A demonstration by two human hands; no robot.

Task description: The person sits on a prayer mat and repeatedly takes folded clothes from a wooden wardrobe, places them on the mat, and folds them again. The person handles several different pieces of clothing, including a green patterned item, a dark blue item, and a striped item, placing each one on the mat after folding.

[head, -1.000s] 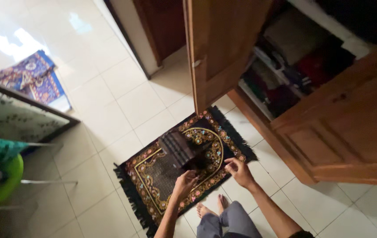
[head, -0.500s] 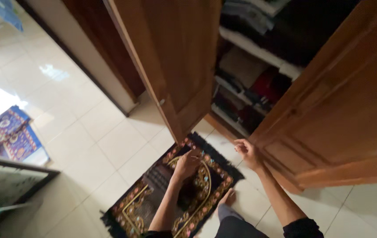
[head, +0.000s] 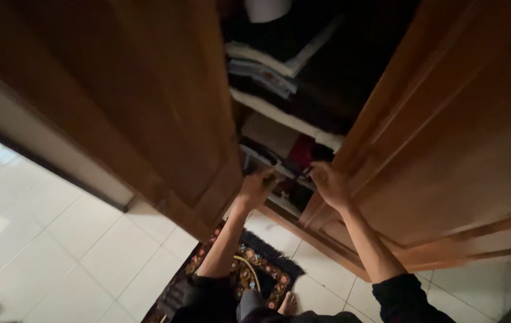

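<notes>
Both my arms reach up into an open wooden wardrobe. My left hand [head: 256,186] and my right hand [head: 328,181] grip the two ends of a dark folded cloth [head: 284,168] at the front of a lower shelf [head: 285,203]. Folded clothes, one of them red [head: 303,152], lie behind it on that shelf. Below me, the dark patterned rug [head: 261,272] lies on the floor in front of the wardrobe, with my bare foot at its edge. The shelf interior is dim, so the cloth's exact shape is hard to make out.
The wardrobe's left door [head: 148,107] and right door [head: 458,131] stand open on either side of my arms. Higher shelves hold more folded clothes [head: 261,69] and a white object [head: 267,9]. White floor tiles [head: 58,239] spread to the left.
I have risen from crouching over the rug. Both hands have left the rug and gone up to the wardrobe shelf, now holding the dark folded cloth there.
</notes>
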